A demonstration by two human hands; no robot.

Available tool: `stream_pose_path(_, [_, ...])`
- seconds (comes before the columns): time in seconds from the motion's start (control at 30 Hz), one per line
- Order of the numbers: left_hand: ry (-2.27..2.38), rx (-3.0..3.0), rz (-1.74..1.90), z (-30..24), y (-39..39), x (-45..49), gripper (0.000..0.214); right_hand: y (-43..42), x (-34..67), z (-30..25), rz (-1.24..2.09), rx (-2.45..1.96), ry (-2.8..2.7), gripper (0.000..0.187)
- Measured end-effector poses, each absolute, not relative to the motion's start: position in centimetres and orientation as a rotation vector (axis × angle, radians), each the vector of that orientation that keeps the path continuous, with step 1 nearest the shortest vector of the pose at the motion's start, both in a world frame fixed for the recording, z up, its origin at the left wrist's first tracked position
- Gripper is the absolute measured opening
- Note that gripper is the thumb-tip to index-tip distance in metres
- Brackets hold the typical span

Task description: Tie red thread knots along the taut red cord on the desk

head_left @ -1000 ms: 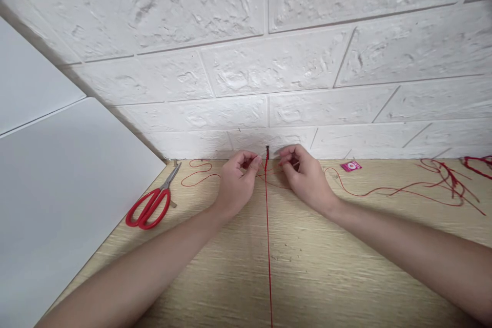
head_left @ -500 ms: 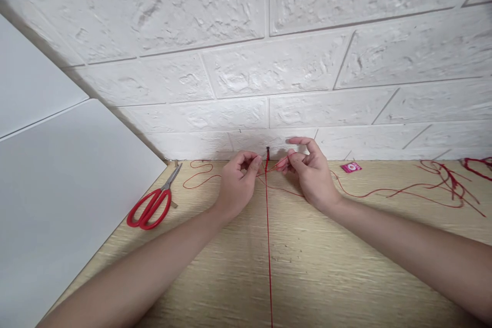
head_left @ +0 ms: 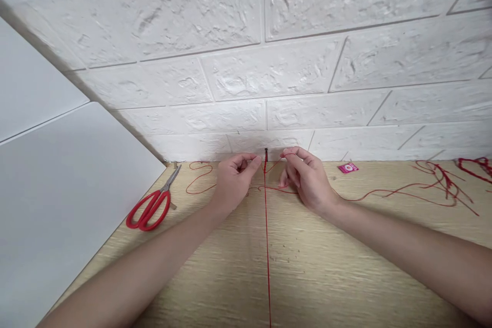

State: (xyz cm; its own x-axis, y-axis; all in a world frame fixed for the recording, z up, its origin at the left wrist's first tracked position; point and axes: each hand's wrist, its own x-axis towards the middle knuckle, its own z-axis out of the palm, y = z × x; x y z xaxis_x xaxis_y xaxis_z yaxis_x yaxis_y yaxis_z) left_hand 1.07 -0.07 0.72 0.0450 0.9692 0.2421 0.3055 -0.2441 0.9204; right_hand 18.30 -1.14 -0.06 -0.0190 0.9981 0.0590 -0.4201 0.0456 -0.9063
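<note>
A taut red cord (head_left: 267, 246) runs from a small dark hook (head_left: 266, 150) at the foot of the wall straight toward me. Its upper end, just below the hook, is thicker and looks knotted. Left of it, my left hand (head_left: 235, 180) pinches a thin red thread between thumb and forefinger. On the other side my right hand (head_left: 312, 179) pinches another red thread (head_left: 274, 165), drawn up at a slant from the cord, with the lower fingers curled. Loose thread (head_left: 198, 192) lies in curves beyond my left hand, and more trails out past my right wrist.
Red-handled scissors (head_left: 149, 210) lie at the left beside a white panel (head_left: 77, 189). A small pink packet (head_left: 348, 167) sits near the white brick-patterned wall (head_left: 230, 77). Tangled red threads (head_left: 448, 182) and a red braided piece (head_left: 476, 166) lie at the right on the wooden surface (head_left: 326, 277).
My right hand has moved slightly up and drawn its thread into a slanted line from the cord. My left hand stays pinched in nearly the same place. The view has shifted slightly.
</note>
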Motion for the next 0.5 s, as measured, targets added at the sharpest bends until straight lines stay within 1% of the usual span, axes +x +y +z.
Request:
stream_pose_path(0.1, [1.329,1.73,1.161,1.3,-0.3,1.0,0.034,-1.2,18.4,0.5,1.307,-0.862,-0.938,0.018])
stream_pose_path(0.2, [1.345,1.888,0.945,2.6,-0.6,0.7,0.032,-1.4,18.8,1.8,1.343,-0.882,-0.969,0.018])
stream_pose_path(0.27, [1.319,2.017,0.759,3.7,-0.7,0.2,0.032,-1.7,19.5,2.8,1.343,-0.953,-1.036,0.022])
stream_pose_path(0.33, [1.329,2.14,0.647,4.9,-0.8,-0.4,0.039,-2.0,20.7,3.6,1.279,-1.064,-1.128,0.029])
stream_pose_path(0.4, [1.427,2.218,0.637,6.0,-0.8,-1.2,0.041,-2.7,22.5,4.0,1.21,-1.162,-1.219,0.034])
stream_pose_path(0.5, [1.631,2.204,0.75,7.6,-0.7,-2.8,0.032,-4.0,26.1,4.0,1.176,-1.292,-1.226,0.036])
